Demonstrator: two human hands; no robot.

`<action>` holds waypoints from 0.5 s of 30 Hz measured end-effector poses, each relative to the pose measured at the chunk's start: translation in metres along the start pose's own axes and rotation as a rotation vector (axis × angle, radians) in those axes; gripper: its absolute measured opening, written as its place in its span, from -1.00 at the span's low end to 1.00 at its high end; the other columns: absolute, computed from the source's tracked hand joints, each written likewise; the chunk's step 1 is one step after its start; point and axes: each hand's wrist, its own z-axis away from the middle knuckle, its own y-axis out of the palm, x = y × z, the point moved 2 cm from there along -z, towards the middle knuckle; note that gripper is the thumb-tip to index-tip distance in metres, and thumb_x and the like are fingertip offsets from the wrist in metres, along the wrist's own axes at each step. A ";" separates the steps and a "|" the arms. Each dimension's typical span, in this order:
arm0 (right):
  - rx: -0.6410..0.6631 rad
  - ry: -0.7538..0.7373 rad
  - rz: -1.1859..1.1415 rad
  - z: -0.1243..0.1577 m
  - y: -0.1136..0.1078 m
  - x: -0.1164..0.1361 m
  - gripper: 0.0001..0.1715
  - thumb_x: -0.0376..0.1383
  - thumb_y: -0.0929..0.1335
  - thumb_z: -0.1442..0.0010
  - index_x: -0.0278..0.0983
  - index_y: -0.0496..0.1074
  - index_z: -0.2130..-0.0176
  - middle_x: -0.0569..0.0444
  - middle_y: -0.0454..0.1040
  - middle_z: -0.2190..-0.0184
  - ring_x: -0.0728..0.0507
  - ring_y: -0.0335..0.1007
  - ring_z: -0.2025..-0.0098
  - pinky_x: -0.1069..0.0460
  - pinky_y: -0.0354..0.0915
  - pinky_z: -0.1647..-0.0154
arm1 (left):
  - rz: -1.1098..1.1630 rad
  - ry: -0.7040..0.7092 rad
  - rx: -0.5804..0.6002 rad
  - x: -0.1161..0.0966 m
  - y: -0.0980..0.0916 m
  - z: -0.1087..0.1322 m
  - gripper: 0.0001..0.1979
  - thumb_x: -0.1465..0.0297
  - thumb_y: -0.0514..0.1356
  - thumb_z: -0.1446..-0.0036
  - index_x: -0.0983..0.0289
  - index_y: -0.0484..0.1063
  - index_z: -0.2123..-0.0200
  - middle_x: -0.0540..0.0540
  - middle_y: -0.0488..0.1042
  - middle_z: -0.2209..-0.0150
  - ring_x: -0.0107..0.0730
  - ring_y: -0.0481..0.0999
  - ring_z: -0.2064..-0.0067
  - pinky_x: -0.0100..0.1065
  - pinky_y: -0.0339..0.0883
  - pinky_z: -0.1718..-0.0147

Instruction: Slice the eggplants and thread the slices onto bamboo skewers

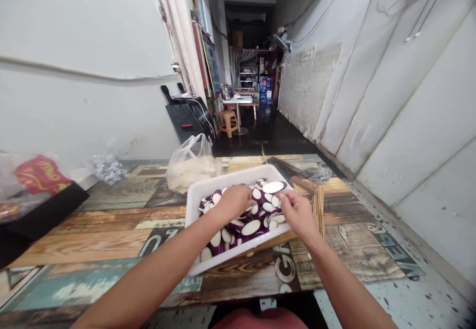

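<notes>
A white plastic tray full of sliced eggplant, purple-skinned with pale cut faces, sits on the table before me. My left hand reaches over its left wall, with curled fingers down among the slices; what they hold is hidden. At the tray's right wall, my right hand has thumb and fingertips pinched together close to some slices. Whatever lies in that pinch is too small to make out. Just beyond my right hand lies a bundle of thin bamboo skewers.
Behind the tray stand a clear plastic bag with pale contents and a knife with a wooden handle. Crumpled plastic lies beside the knife. A black box with packets occupies the table's left end. A wall rises at the right.
</notes>
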 end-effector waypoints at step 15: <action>0.092 0.006 -0.038 0.002 -0.002 0.004 -0.72 -0.23 0.24 -0.11 -0.34 0.45 0.44 0.19 0.22 0.69 0.01 0.08 0.62 0.14 0.05 0.62 | 0.742 -0.142 0.364 0.026 0.010 -0.006 -0.81 0.28 0.19 0.16 0.30 0.43 0.52 0.01 0.40 0.60 -0.42 0.39 0.55 -0.45 0.22 0.54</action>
